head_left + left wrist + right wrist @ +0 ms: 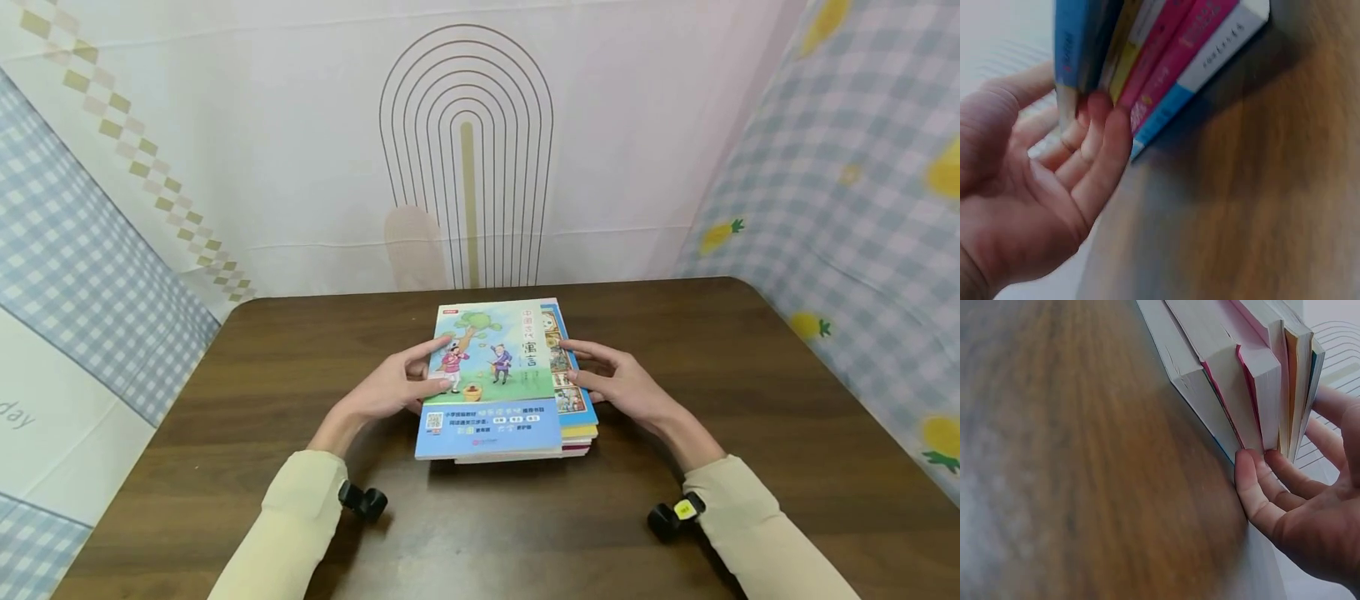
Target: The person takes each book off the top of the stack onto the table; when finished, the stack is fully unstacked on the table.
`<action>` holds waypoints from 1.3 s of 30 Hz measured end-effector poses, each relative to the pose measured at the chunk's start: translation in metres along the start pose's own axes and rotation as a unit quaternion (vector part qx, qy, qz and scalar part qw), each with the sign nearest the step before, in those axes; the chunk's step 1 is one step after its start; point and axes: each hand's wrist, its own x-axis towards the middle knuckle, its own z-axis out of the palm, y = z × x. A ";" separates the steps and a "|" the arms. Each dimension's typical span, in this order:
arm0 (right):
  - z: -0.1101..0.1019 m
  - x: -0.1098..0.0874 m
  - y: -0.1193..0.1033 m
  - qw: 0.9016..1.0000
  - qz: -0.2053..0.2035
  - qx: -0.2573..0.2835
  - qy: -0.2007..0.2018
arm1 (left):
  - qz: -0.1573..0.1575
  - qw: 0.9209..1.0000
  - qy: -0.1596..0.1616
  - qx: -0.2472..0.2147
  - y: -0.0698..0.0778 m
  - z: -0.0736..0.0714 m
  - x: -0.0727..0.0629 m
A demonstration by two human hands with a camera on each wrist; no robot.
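A stack of books lies on the table, topped by a green and blue picture book (495, 367) with drawn figures and a tree. That top book sits shifted left, so a blue-bordered book (567, 362) shows beneath its right side. My left hand (390, 385) holds the top book's left edge, thumb on the cover; its other fingertips reach the coloured spines (1172, 50) below. On the other side my right hand (630, 385) rests against the stack, thumb at the blue-bordered cover, with relaxed fingertips touching the white page edges (1222, 375).
The dark wooden table (510, 533) extends around the stack. Behind it hangs a white cloth (315, 167) with an arch pattern, and checked cloth (847, 217) hangs at the right. A black wrist camera (363, 502) is strapped at the left cuff, another camera (667, 521) at the right.
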 end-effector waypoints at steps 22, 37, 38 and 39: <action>-0.003 0.000 0.000 0.999 0.010 -0.035 -0.025 | 0.021 0.972 -0.085 -0.219 -0.021 -0.005 -0.009; -0.004 0.001 0.003 0.999 0.000 -0.028 -0.036 | 0.048 0.975 -0.066 -0.207 -0.014 -0.009 -0.028; -0.004 0.001 0.002 0.999 0.000 -0.029 -0.035 | 0.053 0.975 -0.062 -0.205 -0.013 -0.010 -0.030; -0.004 0.001 0.002 0.999 0.000 -0.030 -0.035 | 0.056 0.976 -0.058 -0.205 -0.012 -0.010 -0.032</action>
